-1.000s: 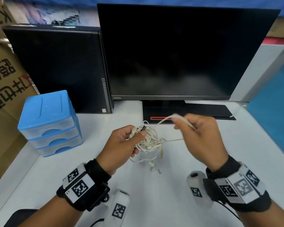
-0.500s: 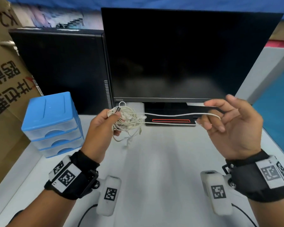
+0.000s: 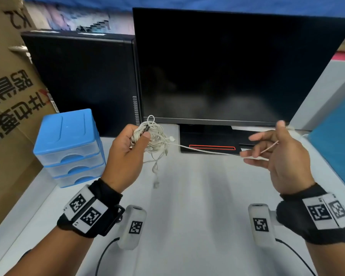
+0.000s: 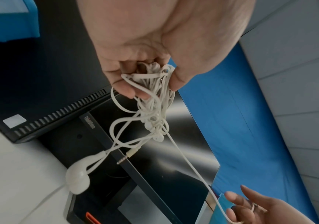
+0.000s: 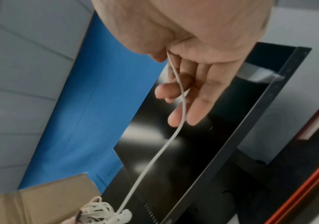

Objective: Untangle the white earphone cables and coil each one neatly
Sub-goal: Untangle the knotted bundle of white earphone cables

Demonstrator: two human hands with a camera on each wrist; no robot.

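Observation:
A tangle of white earphone cables (image 3: 155, 138) (image 4: 154, 106) sits bunched in my left hand (image 3: 137, 140) (image 4: 152, 89), thumb and curled fingers pinching it above the table. An earbud (image 3: 154, 168) (image 4: 78, 178) and a jack plug (image 4: 128, 156) dangle below it. One strand (image 3: 207, 151) (image 5: 154, 156) stretches rightward from the bundle to my right hand (image 3: 263, 150) (image 5: 181, 94). The strand lies across the fingers and is caught between thumb and forefinger. The fingers themselves are spread and nearly straight. The tangle (image 5: 97, 212) shows low in the right wrist view.
A black monitor (image 3: 227, 66) on its stand base (image 3: 207, 136) fills the back of the white table (image 3: 197, 196). A black computer tower (image 3: 82, 82) and a blue drawer unit (image 3: 68, 144) stand left, beside a cardboard box (image 3: 6, 96). A blue panel (image 3: 337, 146) borders the right.
My hands have drawn apart. The left lifted the tangle up and left; the right pulled one strand out to the right, its fingers opening from a closed pinch.

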